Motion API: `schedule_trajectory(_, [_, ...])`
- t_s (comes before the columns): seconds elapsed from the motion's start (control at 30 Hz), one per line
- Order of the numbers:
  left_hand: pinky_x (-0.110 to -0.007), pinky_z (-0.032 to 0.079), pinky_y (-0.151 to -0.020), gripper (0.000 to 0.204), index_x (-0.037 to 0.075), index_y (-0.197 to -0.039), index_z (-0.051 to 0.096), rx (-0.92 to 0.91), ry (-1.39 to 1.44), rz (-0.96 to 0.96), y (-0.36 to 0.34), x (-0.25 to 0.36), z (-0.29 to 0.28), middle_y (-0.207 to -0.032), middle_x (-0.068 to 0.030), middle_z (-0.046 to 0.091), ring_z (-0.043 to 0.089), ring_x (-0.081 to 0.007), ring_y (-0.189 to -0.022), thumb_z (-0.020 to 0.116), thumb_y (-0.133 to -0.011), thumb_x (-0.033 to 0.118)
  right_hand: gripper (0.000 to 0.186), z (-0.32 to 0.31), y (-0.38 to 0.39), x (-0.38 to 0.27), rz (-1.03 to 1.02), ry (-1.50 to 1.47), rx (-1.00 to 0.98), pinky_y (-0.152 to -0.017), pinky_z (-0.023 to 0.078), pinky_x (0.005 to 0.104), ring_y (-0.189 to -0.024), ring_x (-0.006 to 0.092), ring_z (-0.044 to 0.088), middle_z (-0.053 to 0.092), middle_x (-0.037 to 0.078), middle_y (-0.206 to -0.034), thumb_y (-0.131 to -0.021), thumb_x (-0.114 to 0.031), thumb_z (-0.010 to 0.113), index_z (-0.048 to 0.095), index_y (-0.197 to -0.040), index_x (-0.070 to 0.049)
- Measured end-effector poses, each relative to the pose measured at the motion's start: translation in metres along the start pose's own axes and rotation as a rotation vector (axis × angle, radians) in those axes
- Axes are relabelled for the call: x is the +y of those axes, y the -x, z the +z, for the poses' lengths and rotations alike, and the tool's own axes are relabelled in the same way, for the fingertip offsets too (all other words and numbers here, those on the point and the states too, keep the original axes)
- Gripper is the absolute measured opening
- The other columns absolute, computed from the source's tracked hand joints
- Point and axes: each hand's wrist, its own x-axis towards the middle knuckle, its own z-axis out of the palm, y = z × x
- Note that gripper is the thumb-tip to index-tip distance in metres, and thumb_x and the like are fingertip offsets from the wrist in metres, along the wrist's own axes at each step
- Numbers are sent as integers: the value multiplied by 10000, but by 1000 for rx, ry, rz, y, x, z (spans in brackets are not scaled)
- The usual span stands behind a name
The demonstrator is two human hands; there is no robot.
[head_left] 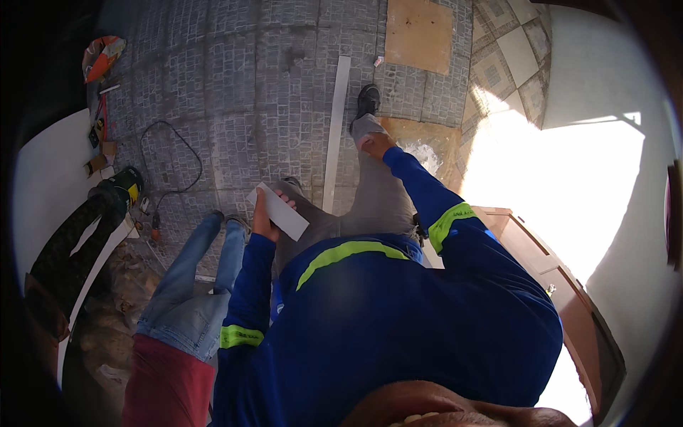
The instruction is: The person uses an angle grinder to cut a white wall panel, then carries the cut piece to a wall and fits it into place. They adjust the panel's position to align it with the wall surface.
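My left hand (266, 218) grips a flat, pale grey rectangular strip (283, 212), its thumb across the face and its fingers at the far edge. The strip is held at an angle in front of my left thigh. Farther forward, my right hand (375, 145) is closed by a pale grey patch (366, 127) at my right trouser leg. Whether that patch is cloth or a separate piece, I cannot tell. A long, narrow pale strip (336, 135) lies on the floor between my legs, pointing away from me.
A person in blue jeans (181, 285) stands close on my left. A black cable (196, 158) loops over the patterned floor. Along the left wall are a dark green and yellow bucket (128, 186) and an orange bag (103, 57). Brown boards (420, 35) lie ahead; a wooden cabinet (530, 249) stands right.
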Motion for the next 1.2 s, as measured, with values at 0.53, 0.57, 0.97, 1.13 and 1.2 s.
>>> schedule_trajectory(0.53, [-274,482,-673,300,3,-1058,578,-37,42,-255,-237,-71,128,-847,-78,621,622,-158,-795,575,-989,295,590,61,-510,252,547,-161,229,-759,552,389,-870,263,672,691,163,-971,-717,-396,821,651,-1096,24])
schedule_trajectory(0.57, [-298,518,-690,255,-18,-1092,556,-70,15,-340,-235,-62,122,-947,-112,620,648,-198,-842,539,-993,216,621,80,-517,261,587,-121,303,-798,544,410,-919,292,664,683,181,-1016,-701,-407,836,644,-1098,30])
schedule_trajectory(0.97, [-277,508,-770,255,26,-1165,561,-12,-153,-263,-246,-23,115,-981,-69,610,622,-162,-925,539,-1012,229,366,78,-467,203,444,-636,233,-739,542,343,-882,187,666,696,72,-985,-883,-267,719,665,-1120,7])
schedule_trajectory(1.13, [-331,417,-998,323,29,-1276,515,-131,-464,225,-244,40,163,-1204,-121,587,560,-209,-1125,558,-985,163,326,1,-340,52,335,-580,102,-732,521,303,-856,134,650,702,48,-956,-898,-252,709,672,-1099,2])
schedule_trajectory(1.2, [-381,347,-1103,480,22,-1426,395,-233,-761,576,-229,93,203,-1436,-180,425,436,-280,-1324,525,-972,110,298,-33,-278,-23,199,-389,183,-731,514,302,-838,135,649,703,46,-946,-907,-223,686,667,-1096,7])
